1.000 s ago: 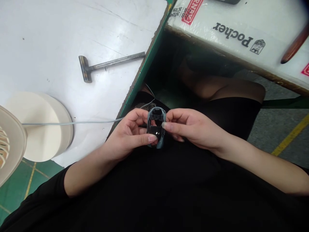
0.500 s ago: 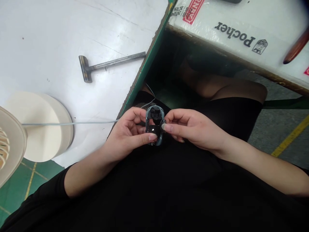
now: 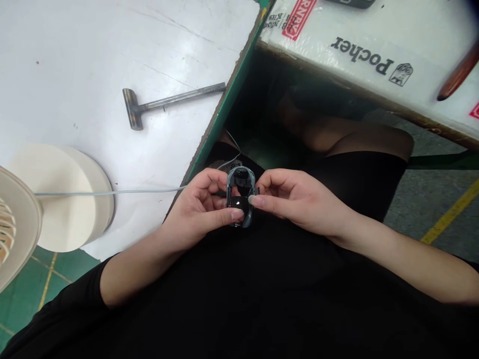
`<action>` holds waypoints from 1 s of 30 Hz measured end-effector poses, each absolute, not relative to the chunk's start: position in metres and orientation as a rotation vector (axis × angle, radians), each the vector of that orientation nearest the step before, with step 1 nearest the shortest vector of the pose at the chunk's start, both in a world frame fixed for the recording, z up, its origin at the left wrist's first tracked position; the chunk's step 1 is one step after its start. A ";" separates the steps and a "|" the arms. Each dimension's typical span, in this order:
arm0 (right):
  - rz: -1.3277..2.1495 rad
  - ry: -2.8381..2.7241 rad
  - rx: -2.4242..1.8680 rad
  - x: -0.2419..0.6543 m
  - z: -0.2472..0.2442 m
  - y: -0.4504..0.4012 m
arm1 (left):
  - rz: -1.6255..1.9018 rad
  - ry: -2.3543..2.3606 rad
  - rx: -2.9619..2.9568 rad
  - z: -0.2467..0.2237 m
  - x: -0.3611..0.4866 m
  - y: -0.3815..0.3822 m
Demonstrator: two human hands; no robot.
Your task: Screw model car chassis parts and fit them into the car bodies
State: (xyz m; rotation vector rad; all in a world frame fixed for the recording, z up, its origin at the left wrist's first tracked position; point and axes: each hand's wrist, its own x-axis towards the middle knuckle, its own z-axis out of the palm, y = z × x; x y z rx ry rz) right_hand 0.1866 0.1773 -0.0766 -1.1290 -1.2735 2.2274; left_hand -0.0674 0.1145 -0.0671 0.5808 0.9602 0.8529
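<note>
Over my lap I hold what looks like a small model car body, blue-grey round its edge with glossy black in the middle. My left hand grips its left side, the thumb lying across the lower black part and the fingers behind. From the other side my right hand pinches the right edge between thumb and fingers. A small dark piece sticks out by the right fingertips; whether it is part of the body I cannot tell. The underside is hidden.
On the white table at left lies a metal hammer. A cream fan stands nearby, a grey cable crossing toward my lap. At upper right, a plastic-covered surface bears a dark reddish-brown handle and a black object.
My right thumb has shifted slightly left along the model car body's edge. Both hands keep their hold. The whole view has moved a little.
</note>
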 end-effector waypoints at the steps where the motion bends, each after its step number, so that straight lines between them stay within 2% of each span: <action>1: 2.228 -1.274 -1.128 0.187 -0.077 0.177 | 0.854 0.957 0.580 -0.067 -0.067 0.114; 13: 2.327 -1.172 -1.069 0.189 -0.083 0.176 | 0.844 0.917 0.516 -0.066 -0.068 0.116; 22: 2.105 -1.380 -1.139 0.185 -0.079 0.177 | 0.798 0.866 0.418 -0.065 -0.070 0.119; 30: 2.141 -1.254 -1.094 0.187 -0.081 0.175 | 0.808 0.856 0.409 -0.064 -0.070 0.119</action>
